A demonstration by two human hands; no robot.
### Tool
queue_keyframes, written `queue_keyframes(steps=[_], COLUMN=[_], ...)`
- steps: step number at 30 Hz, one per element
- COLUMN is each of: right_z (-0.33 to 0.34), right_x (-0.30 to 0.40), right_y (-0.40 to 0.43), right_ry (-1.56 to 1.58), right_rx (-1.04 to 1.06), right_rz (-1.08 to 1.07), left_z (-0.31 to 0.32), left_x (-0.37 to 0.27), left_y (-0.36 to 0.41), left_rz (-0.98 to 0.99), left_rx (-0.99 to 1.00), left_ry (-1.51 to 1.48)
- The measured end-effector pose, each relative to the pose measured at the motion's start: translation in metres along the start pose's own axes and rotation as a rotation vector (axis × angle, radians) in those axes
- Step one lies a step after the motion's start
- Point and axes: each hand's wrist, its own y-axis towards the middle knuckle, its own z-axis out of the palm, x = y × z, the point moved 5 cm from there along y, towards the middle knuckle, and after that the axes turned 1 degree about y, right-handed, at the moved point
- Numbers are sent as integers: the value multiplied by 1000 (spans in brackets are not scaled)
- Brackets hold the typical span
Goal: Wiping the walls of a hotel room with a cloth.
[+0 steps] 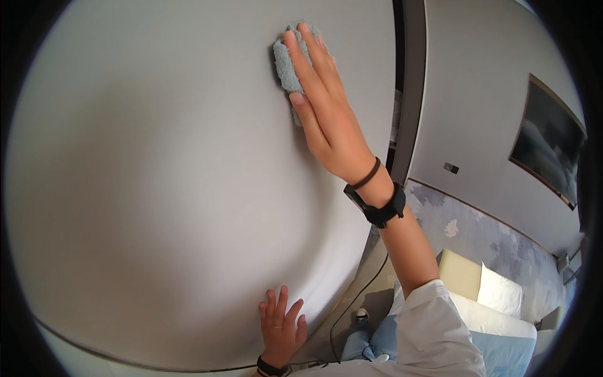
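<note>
A large pale, smooth panel (188, 198), a wall or a door, fills most of the view in front of me. My right hand (330, 103) lies nearly flat over a folded grey-blue fluffy cloth (288, 70), pressing it against the panel's upper part near the right edge. Its thumb rests along the cloth's lower side, and part of the cloth is hidden under the palm. Lower down, my left hand (280, 325) is spread with fingers apart at the panel; it holds nothing. Whether its palm touches the surface, I cannot tell.
A dark frame (409, 94) runs beside the panel's right edge. Beyond it are a wall with a switch plate or socket (451, 168), a dark framed picture (546, 141) and a bed (499, 320) with a headboard. A black cable (346, 301) trails near my legs.
</note>
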Motion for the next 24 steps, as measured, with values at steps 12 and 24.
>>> queue_keyframes(steps=[12,24], right_z=[-78,-101], right_x=[-260,-370], right_y=[-57,-134], right_ry=[-44,206], right_rx=[-59,-90], right_rz=[85,325], left_z=[174,288], left_x=[-77,-118], left_y=[181,299], left_rz=[-46,-5], left_rx=[2,-91], left_ry=[186,850])
